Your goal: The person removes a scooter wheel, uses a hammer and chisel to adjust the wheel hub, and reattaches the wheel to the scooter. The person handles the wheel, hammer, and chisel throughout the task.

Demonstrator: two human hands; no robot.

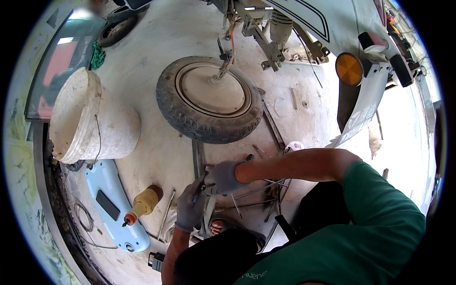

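Both of my hands wear grey work gloves and meet in front of my knees, over a dark metal bar (198, 156) on the floor. My left hand (189, 207) is closed, its fingertips against a small metal part too hidden to name. From the right, my right hand (223, 178) comes in closed at the same spot, its fingers curled and mostly facing away. Just beyond lies a wheel with a knobbly black tire (209, 129) and a dusty hub (211, 92), an orange cable (232, 45) rising from its centre. Several thin metal rods (251, 191) lie right of my hands.
At left stand a dirty white bucket (118, 128) and a yellowish bottle with a red cap (145, 202). A phone (108, 205) rests on a light blue panel (128, 232). A vehicle body with an orange reflector (349, 69) overhangs the far right. A spare tire (118, 31) lies far left.
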